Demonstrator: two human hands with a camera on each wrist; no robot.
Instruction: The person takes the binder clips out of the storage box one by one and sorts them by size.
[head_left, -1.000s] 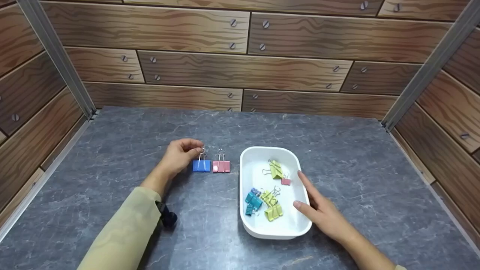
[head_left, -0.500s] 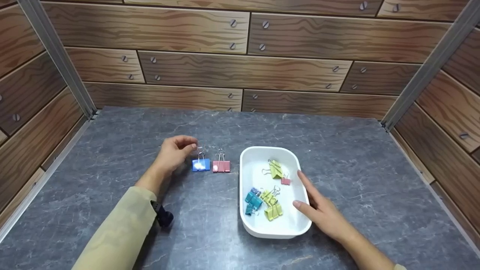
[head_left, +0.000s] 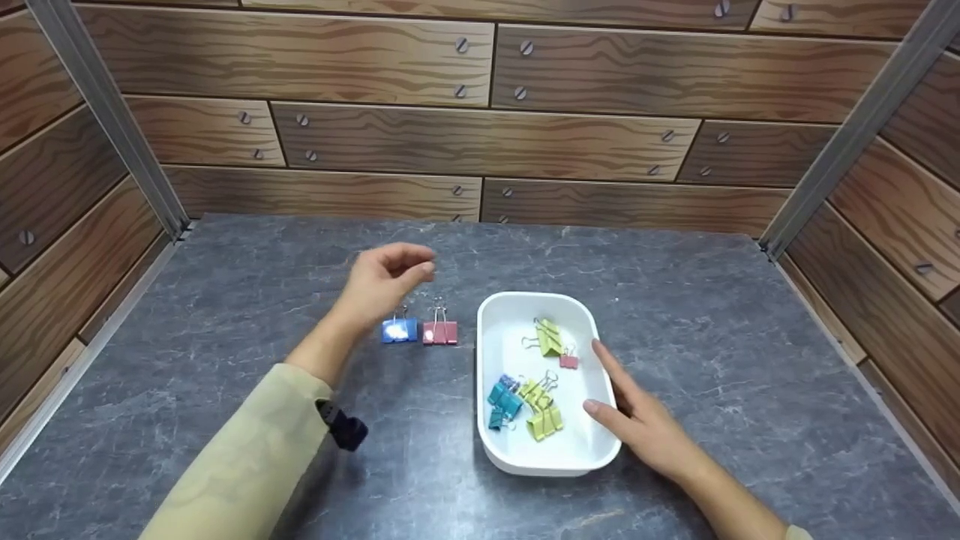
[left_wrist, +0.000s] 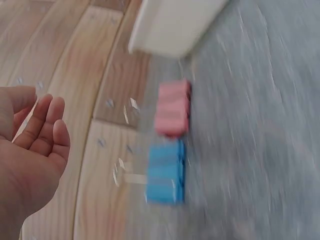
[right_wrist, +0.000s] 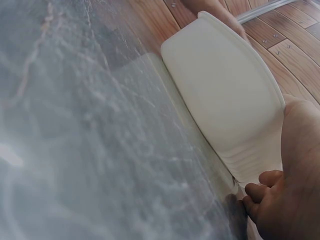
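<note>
A blue binder clip (head_left: 399, 331) and a pink binder clip (head_left: 440, 333) stand side by side on the table, handles pointing up. Above and beyond them my left hand (head_left: 386, 281) hangs in the air, fingers loosely bent and holding nothing. In the left wrist view the hand (left_wrist: 35, 145) is apart from both blurred clips. My right hand (head_left: 645, 424) holds the right side of a white plastic tub (head_left: 544, 465), thumb over the rim and fingers along the outer wall. Inside the tub lie several yellow-green clips (head_left: 545, 424), teal clips (head_left: 505, 401) and a small pink clip (head_left: 568, 361).
The grey marbled table (head_left: 300, 247) ends at a wood-patterned back wall (head_left: 480, 139). Metal posts (head_left: 127, 142) rise at the two back corners, with similar panels on both sides.
My left hand has let go of the blue clip's handle, drawn back slightly, then moved up and to the right above the clips. The right hand and tub have stayed put.
</note>
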